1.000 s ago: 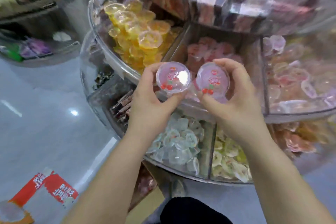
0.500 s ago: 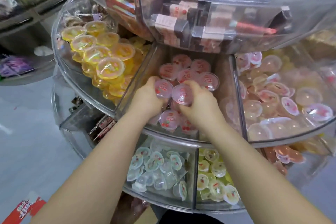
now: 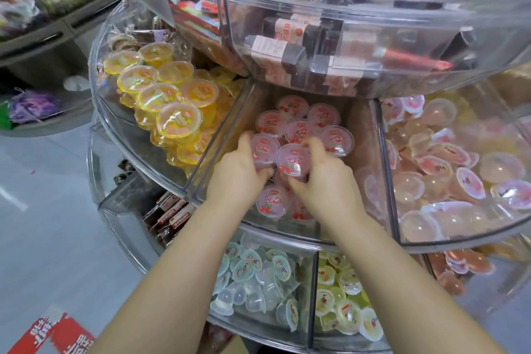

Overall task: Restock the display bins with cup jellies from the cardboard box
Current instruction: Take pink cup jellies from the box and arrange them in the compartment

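Two pink cup jellies are held inside the middle bin point(image 3: 218, 152) of a clear, tiered round display. The left hand point(image 3: 238, 172) is curled around one pink cup jelly point(image 3: 263, 149), and the right hand point(image 3: 324, 178) is wrapped around a second one point(image 3: 294, 159); the two cups touch each other and are pressed onto the pile of like cups beneath. More pink cups point(image 3: 301, 123) are laid lid-up in rows just behind them. Yellow cup jellies point(image 3: 161, 95) are stacked in the bin to the left, pale pink ones point(image 3: 448, 164) in the bin to the right. On the lower tier, bluish clear cups point(image 3: 258, 276) and greenish ones point(image 3: 344, 299) are seen. A red-printed package point(image 3: 54, 333) lies on the floor at lower left.
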